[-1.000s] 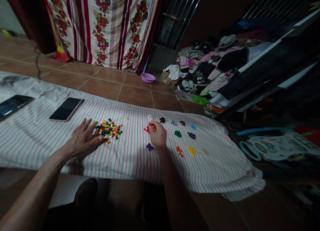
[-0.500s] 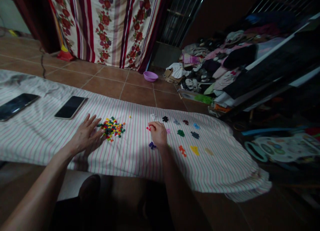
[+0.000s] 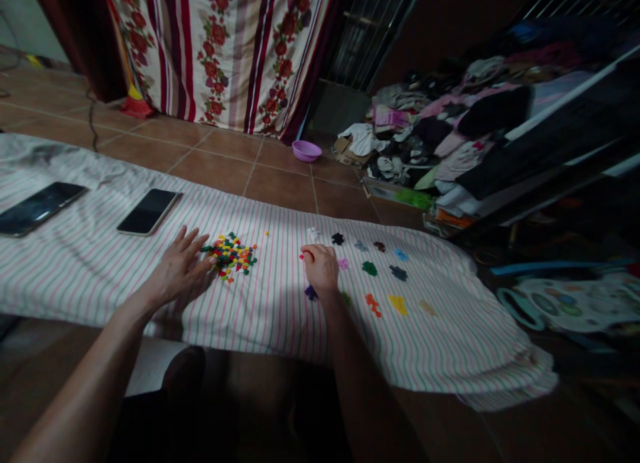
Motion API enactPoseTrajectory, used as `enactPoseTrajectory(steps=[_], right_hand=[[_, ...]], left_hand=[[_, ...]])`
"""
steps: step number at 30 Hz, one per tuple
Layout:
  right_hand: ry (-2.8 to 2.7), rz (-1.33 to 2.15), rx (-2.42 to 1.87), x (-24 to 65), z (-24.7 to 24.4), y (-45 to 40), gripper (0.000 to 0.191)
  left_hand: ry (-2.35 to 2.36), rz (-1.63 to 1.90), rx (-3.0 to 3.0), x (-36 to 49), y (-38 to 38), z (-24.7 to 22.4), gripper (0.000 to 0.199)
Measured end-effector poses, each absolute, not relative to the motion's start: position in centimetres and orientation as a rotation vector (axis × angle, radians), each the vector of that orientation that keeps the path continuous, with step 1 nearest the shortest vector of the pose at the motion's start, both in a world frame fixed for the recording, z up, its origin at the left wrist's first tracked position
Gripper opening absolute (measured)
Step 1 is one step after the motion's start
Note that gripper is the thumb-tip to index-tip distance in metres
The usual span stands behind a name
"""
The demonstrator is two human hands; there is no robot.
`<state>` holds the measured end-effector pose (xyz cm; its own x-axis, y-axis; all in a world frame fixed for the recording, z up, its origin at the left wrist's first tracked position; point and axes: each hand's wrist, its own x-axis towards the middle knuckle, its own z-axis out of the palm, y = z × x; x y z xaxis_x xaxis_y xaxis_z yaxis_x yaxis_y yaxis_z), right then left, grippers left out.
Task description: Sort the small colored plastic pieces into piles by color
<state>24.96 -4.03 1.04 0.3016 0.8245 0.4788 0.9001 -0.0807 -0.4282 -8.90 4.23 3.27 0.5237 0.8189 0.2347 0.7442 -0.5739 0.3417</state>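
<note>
Left hand (image 3: 181,264) spread loosely at the mixed-colour pile (image 3: 233,254), between the striped cloth's (image 3: 280,309) near and far edges, right hand (image 3: 321,268) curled at red pieces (image 3: 302,256), cannot tell whether grasping any, single-colour clusters (image 3: 369,268) toward right edge

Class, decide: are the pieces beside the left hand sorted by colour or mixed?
Mixed: red, yellow, green and white pieces lie jumbled together.

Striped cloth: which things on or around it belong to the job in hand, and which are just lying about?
Apparently part of the job: mixed-colour pile by the left hand; red pieces at the right hand; single-colour groups; striped cloth underneath.

Apparently just lying about: two phones; purple basin; heaped clothes.
</note>
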Motion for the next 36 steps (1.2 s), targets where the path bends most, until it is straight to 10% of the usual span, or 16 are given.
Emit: enactPoseTrajectory(steps=[36], right_hand=[[-1.930,0.221,-1.520,14.5,1.3,-4.3,0.025]], left_hand=[[1.206,0.317,2.591,-9.5,3.9,3.1,0.058]])
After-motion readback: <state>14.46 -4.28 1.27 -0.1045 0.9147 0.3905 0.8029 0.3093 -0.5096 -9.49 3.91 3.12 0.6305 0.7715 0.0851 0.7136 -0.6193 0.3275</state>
